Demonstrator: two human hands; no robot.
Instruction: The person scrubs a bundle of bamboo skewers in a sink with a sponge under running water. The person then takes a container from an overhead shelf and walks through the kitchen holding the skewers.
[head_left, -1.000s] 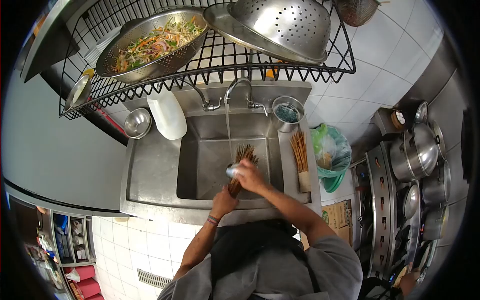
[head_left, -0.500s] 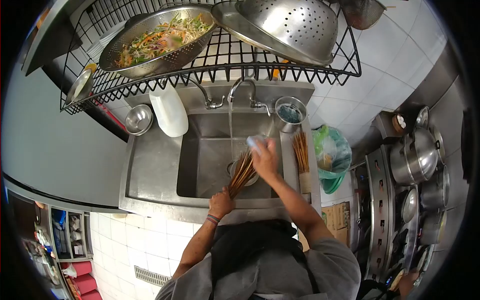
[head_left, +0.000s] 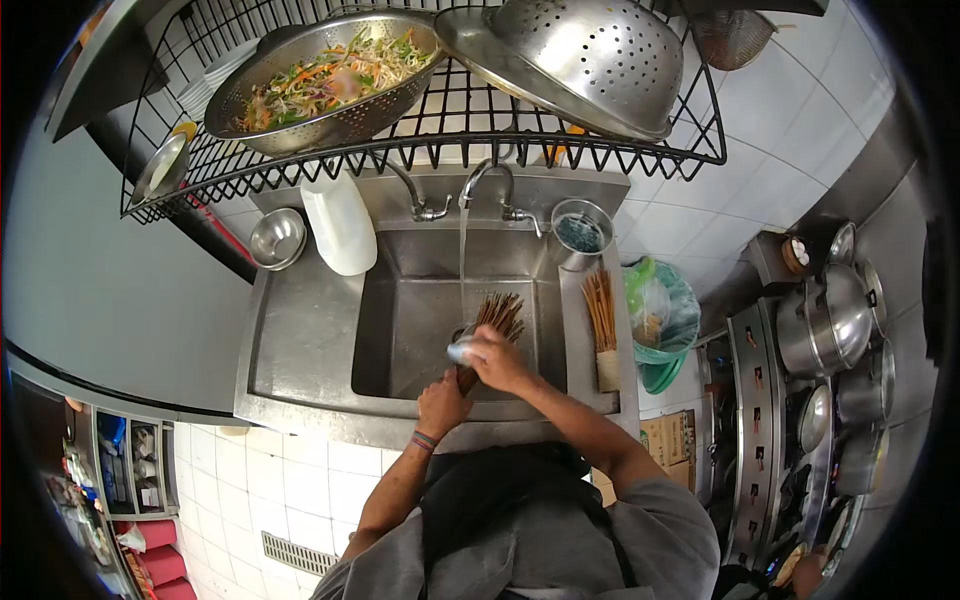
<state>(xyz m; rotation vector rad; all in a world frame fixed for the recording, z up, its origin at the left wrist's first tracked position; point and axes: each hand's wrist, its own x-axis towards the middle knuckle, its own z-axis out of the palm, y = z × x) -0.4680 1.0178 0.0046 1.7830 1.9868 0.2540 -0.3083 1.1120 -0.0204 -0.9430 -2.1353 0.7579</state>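
My left hand (head_left: 443,402) is closed around the lower end of a bundle of thin brown wooden skewers (head_left: 502,316), held slanting over the steel sink (head_left: 400,325). My right hand (head_left: 498,362) grips a small pale blue-white pad (head_left: 460,350), smeared by motion, against the bundle just above my left hand. Water (head_left: 462,250) runs from the curved faucet (head_left: 480,180) into the basin behind the skewers. Part of a round metal object in the basin is hidden by the bundle and my right hand.
On the right ledge lie a second stick bundle (head_left: 599,300) and a metal pot (head_left: 580,236) of bluish contents. A white jug (head_left: 340,225) and steel bowl (head_left: 278,238) stand left. Overhead, a black wire rack (head_left: 430,145) holds colanders. A lined bin (head_left: 672,310) is at right.
My right hand has moved down and left with the pad, from beside the skewer tips to low on the bundle. My left hand keeps its hold in nearly the same place.
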